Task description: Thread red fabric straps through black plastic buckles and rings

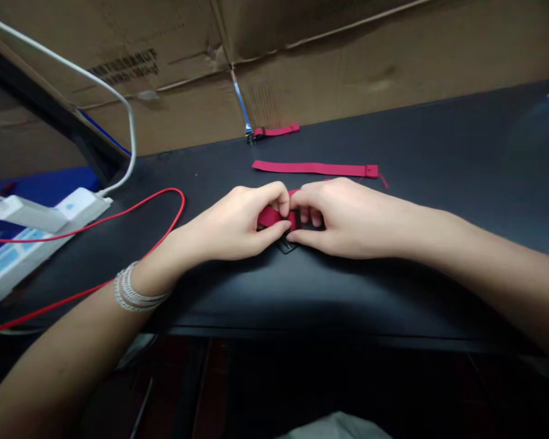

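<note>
Far to the left of the left hand, a white charger (27,213) sits against a white power strip (80,206). A blue and white box (9,262) lies just under them. A white cord (130,128) comes out of the power strip and bends up and away. A red cord (176,198) makes a big loop on the dark tabletop (393,292), then runs down past the left wrist. Silver bracelets (137,289) go around that wrist.

The left hand (231,222) is closed and pinches a red strap (269,216) from the left side. The right hand (348,219) is closed too and pinches the same strap from the right side. The strap is between the two hands, and most of it is hidden by the fingers. The part that shows lies side to side. A small black buckle (286,246) pokes out just below the hands, but it is hard to tell if it is joined to the strap.

Past the hands, a long red strip (313,169) lies flat, with its long side going left to right and a darker tip at the right end. Farther back, a short red strip (277,130) with a metal clip (249,135) at its left end lies near a cardboard wall (348,79).
</note>
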Demonstrator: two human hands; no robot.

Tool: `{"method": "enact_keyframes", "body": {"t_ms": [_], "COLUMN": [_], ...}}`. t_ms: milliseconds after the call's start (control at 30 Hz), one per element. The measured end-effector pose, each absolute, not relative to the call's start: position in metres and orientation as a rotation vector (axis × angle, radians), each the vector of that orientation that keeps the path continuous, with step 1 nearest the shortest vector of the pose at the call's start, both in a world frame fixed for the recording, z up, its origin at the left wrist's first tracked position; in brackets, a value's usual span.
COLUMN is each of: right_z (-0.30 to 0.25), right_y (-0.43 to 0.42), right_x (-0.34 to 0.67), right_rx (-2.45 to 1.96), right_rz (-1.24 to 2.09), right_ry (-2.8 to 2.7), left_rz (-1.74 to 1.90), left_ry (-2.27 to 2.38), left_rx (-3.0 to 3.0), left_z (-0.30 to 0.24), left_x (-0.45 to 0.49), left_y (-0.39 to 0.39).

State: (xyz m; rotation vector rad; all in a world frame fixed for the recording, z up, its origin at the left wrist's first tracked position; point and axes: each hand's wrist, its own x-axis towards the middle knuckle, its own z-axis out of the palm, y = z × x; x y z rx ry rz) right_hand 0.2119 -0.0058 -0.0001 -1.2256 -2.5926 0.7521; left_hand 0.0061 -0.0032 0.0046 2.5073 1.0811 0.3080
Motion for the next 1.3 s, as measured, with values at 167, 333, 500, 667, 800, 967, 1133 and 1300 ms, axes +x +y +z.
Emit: {"method": "enact_keyframes", "body": {"t_ms": [167,333,500,667,800,967,1133,1300], "right_z": [0.0004,0.0025,0.0011,-0.0005,-0.0006,-0.0007,-0.0010,-0.0011], "right_y": [-0.0056,-0.0068,-0.0068,-0.0074,-0.0083,-0.0077,-0.0084,-0.0075], "right_x": [0.2115,0.2116,0.2101,0.2081,0.2084,0.2079,0.2071,0.2058], "right_rx": [-1.233,-1.243,-1.249,-1.288,-1.296,-1.310,-1.277,-1.366], "right_rz": [0.754,0.757,0.734,0.673,0.666,0.599,0.568,0.487], "right_ry": [-2.603,-2.595,-2.566,-2.554,-2.514,-2.475,-2.424,-2.320], "left_rz": [0.310,0.322,0.371,0.403,0.443,0.520,0.609,0.622], "left_ry": [1.075,1.086,1.051,1.056,1.025,0.982,0.988,1.084], "left_rx": [2.502,2.516,2.494,2.494,2.484,2.501,2.456,2.452], "left_z": [0.0053,0.0052,0.0041,0.0041,0.0034,0.0031,0.0029,-0.0005], "left_x": [0.0065,0.0063,0.0070,0.0081,0.0073,0.0073,0.0091,0.0088], "left_y": [-0.0037,-0.0030,-0.0037,-0.0040,-0.0029,-0.0025,-0.0033,-0.0007]}}
